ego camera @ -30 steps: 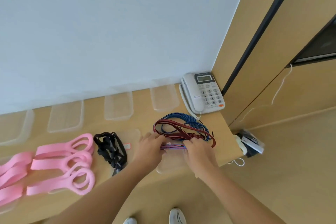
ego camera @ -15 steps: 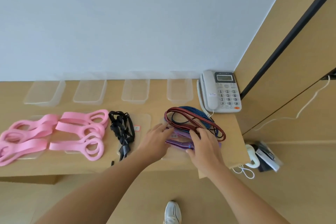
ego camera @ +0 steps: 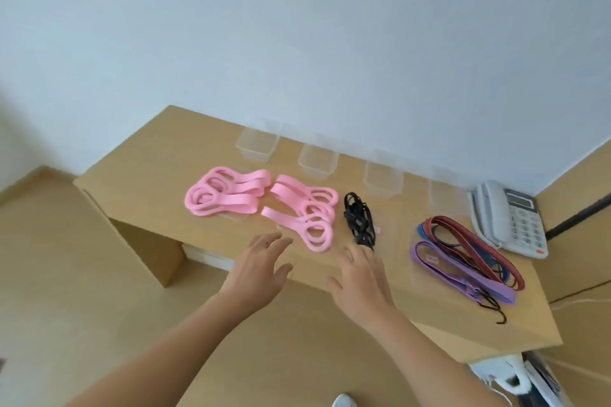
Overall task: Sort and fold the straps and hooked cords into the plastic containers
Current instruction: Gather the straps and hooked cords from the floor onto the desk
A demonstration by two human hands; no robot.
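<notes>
Two heaps of pink looped straps [ego camera: 228, 195] [ego camera: 304, 208] lie on the wooden desk [ego camera: 132, 182], each over a flat clear plastic piece. A black strap bundle [ego camera: 358, 220] sits to their right. Further right lie red and blue hooked cords [ego camera: 469, 241] with a purple strap [ego camera: 463, 274] and a black hook at the desk's front. My left hand [ego camera: 261, 268] and my right hand [ego camera: 360, 274] hover over the desk's front edge, fingers spread, holding nothing. My right hand's fingertips are just below the black bundle.
Several empty clear plastic containers [ego camera: 319, 162] stand in a row along the white wall. A grey desk telephone [ego camera: 509, 218] sits at the back right. Cables and a white object lie on the floor at lower right. My shoe shows at the bottom.
Both hands let go of the purple strap and cords and moved left toward the black bundle and pink straps. The view swung left and the cords now lie at the right.
</notes>
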